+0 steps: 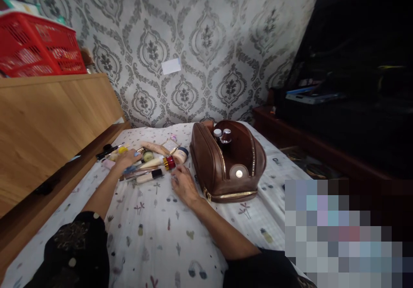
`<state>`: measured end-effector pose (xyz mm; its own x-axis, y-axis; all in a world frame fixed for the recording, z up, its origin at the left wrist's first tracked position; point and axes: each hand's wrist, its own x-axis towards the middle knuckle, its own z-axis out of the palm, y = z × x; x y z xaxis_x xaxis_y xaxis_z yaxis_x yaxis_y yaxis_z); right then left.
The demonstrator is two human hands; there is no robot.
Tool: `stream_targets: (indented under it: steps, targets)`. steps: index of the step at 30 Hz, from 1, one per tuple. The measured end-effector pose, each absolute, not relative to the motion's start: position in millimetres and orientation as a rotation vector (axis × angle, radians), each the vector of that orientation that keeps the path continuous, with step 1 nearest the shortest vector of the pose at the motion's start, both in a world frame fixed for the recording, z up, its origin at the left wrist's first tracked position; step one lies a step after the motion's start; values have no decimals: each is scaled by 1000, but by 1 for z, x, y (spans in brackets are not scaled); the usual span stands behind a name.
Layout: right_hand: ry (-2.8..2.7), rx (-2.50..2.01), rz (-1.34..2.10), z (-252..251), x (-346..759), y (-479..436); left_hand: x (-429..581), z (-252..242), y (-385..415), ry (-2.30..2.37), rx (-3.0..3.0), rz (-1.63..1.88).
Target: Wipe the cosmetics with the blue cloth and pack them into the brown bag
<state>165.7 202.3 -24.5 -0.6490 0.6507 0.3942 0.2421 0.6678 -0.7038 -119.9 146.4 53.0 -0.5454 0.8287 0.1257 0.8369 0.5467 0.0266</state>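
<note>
Cosmetics lie in a loose pile on a white patterned sheet. My left hand is over the pile's left part, fingers stretched out among the items beside a yellow item; no held item shows. My right hand rests between the pile and the bag, fingers loosely bent and apart, close to a jar with a red and gold cap. A tube of pale liquid with a black cap lies at the pile's front. The brown leather toiletry bag stands unzipped, with bottles upright inside.
A wooden headboard or cabinet panel rises on the left, with a red plastic basket on top. Patterned wallpaper is behind, with a white card on it. Dark furniture stands on the right.
</note>
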Motion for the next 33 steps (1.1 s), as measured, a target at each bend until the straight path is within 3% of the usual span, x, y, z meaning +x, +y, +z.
stream_targets:
  steps: [8,14,20,33]
  targets:
    - [-2275,-712,814,-20,167,199,-94,68,127,-2605,-1285,-572]
    - [-2220,-665,825,-25,165,203,-15,71,94,-2213,-1900,-968]
    - [-2169,-654,843,-27,165,206,38,28,67,-1978,-2173,-751]
    - [-2182,-671,829,-28,164,207,0,1,111,-2112,-1838,-579]
